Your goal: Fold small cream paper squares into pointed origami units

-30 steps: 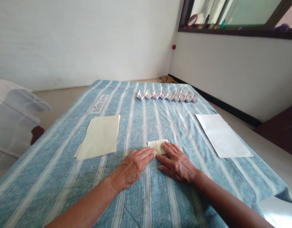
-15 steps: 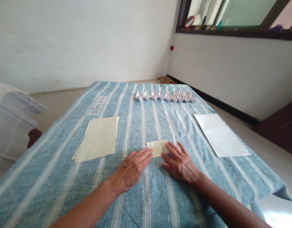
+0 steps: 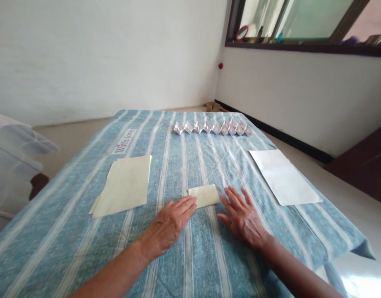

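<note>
A small folded piece of pale yellow paper [image 3: 205, 195] lies flat on the striped cloth in front of me. My left hand [image 3: 171, 221] rests with its outstretched fingertips on the paper's left end. Just off the right end, my right hand [image 3: 241, 215] is flat with its fingers apart, holding nothing. To the left is a stack of larger yellow sheets [image 3: 125, 184], its edges slightly uneven. White sheets [image 3: 280, 176] lie to the right of my right hand.
Several folded silvery-white paper shapes [image 3: 205, 127] stand in a row toward the table's far edge. A blue and white striped tablecloth [image 3: 140, 256] covers the table. A window ledge [image 3: 302, 46] holds small items at the right. White fabric [image 3: 16, 153] hangs off to the left.
My right hand has moved right, off the folded paper's right end, baring that end. My left hand stays on the left end. The whole view has shifted slightly.
</note>
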`<state>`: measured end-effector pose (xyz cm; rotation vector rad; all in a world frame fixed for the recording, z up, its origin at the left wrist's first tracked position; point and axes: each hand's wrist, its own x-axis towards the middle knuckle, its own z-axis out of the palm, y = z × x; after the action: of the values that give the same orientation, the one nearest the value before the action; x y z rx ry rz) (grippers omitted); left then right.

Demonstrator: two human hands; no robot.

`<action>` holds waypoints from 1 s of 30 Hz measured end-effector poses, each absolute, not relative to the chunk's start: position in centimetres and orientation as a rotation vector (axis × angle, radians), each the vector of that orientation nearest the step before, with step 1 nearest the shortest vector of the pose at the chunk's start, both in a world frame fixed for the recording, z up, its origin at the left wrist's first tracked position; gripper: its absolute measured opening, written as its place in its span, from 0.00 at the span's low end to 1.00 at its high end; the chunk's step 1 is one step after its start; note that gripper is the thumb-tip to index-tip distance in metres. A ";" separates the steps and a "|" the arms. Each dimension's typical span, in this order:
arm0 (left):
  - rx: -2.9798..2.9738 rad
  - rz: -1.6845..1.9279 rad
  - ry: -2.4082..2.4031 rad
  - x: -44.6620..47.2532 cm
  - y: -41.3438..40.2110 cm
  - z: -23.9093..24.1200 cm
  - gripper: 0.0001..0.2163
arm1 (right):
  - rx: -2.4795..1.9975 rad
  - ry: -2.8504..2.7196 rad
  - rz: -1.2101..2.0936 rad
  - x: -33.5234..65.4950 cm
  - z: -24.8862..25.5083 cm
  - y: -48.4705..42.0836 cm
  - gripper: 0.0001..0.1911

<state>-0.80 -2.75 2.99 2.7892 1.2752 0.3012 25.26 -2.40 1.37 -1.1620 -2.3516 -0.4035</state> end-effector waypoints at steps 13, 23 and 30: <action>2.803 0.398 1.300 -1.7 -2.9 1.9 0.24 | -1.093 -2.480 0.031 20.6 1.6 -3.5 0.26; 2.802 0.874 1.322 0.6 -1.1 4.1 0.13 | -1.061 -2.424 -0.112 20.4 1.0 -3.4 0.26; 2.911 1.057 1.229 1.1 -0.5 2.0 0.13 | -0.878 -2.396 -0.307 21.0 0.3 -2.3 0.26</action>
<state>1.10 -0.45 1.97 2.9109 1.2293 1.0574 21.02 -2.31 0.30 -0.8782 -2.3963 -0.3068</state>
